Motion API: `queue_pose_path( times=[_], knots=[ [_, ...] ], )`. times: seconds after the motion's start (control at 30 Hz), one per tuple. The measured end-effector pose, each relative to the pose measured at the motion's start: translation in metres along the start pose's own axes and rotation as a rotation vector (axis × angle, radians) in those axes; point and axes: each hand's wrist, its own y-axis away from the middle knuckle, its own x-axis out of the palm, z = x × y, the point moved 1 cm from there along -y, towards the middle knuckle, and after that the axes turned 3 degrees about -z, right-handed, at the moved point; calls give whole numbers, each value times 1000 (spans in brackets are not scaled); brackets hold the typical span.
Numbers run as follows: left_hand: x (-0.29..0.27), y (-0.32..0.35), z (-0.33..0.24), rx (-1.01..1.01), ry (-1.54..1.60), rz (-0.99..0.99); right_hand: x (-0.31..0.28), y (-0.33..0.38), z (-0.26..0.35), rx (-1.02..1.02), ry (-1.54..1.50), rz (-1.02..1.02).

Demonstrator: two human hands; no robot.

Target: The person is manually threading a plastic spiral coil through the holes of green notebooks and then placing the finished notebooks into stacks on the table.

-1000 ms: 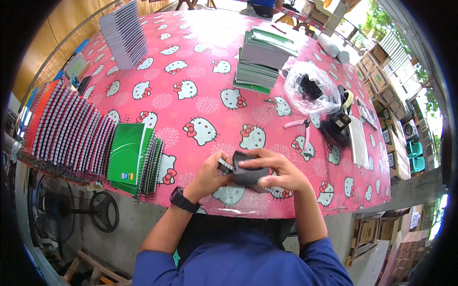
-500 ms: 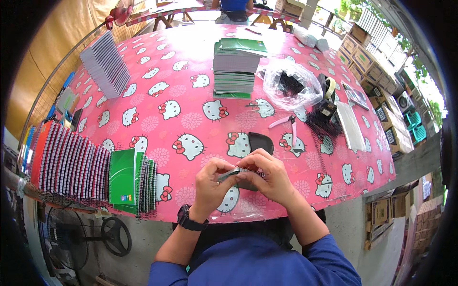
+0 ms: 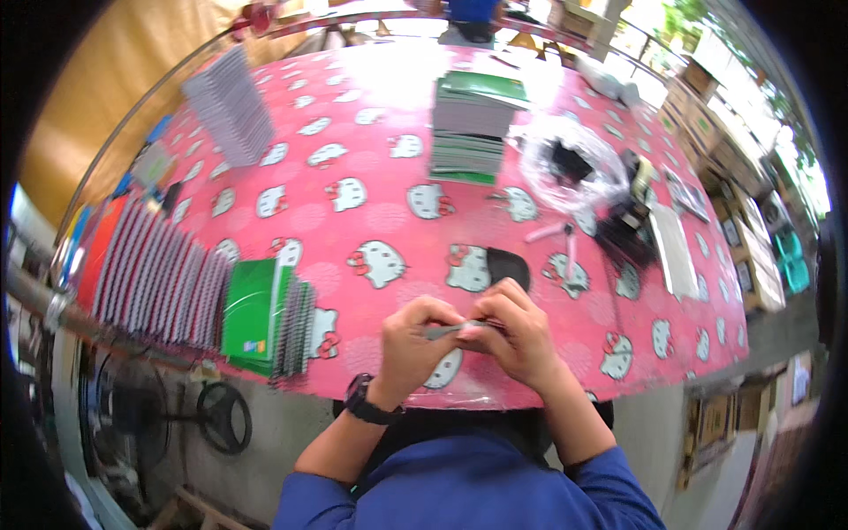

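Head view, all positions taken from the tall stack of green-topped books (image 3: 477, 137) on the pink patterned counter (image 3: 442, 234): the left hand (image 3: 417, 344) and the right hand (image 3: 517, 340) are found on the near side of the stack, above the counter's front edge, knuckles drawn close to each other. Both are closed in a pinch, thumbs against fingers, on one thin grey piece (image 3: 444, 331) spanning the small space between them; its exact kind cannot be determined, being blurred and largely covered. A dark watch (image 3: 362, 399) is noted on the left wrist. Between the stack and the right hand lies a flat black piece (image 3: 508, 268); whether the fingertips touch it cannot be established. To the right of the stack, close by, sits a clear plastic bag (image 3: 539, 177) with dark contents. Right of the stack and nearer the person lie pink-handled pliers (image 3: 571, 243); farther right, a dark tangled bundle (image 3: 623, 243) and a long pale slab (image 3: 673, 252). Left of the stack and well apart from it stands a leaning pile of spiral-bound books (image 3: 230, 106). Left and nearer the person is a row of spiral notebooks (image 3: 163, 278), with a green notebook (image 3: 250, 309) at its right end.
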Motion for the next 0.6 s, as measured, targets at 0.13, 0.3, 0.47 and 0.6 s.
queue_pose_path(
  times=[0.13,0.3,0.47,0.6],
  knots=[
    [-1,-2,-3,-84,56,34,2,-1,6,-103,74,-9],
    [-29,-6,-45,-118,-56,-51,-1,-12,18,-57,45,-66],
    [-123,-47,-135,274,-699,-255,-35,-6,-39,139,69,-165],
    [-159,-89,-147,141,-926,217,-24,7,-86,250,67,37]
  ],
)
